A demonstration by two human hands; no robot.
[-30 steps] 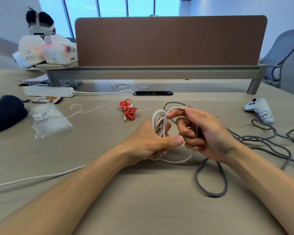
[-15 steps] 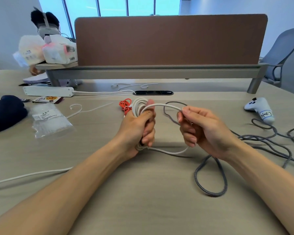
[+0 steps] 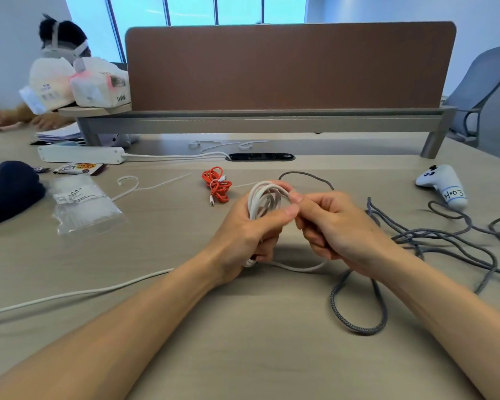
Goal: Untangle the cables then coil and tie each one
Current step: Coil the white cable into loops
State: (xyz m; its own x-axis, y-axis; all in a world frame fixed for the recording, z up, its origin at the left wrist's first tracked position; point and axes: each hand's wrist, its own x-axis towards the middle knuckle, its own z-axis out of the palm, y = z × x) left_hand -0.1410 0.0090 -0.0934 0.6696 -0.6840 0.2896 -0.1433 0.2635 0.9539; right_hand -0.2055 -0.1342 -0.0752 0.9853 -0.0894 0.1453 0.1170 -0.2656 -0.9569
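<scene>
left hand gripped the white cable coil just above the desk; right hand pinched a strand at its top. tail trailed left, so coil judged partial, untied. orange cable looked bundled already; grey braided cable lay loose at right.

Only thing we can actually read is "H-03", handwritten on the label of the white controller; other packaging print's too blurry.
</scene>
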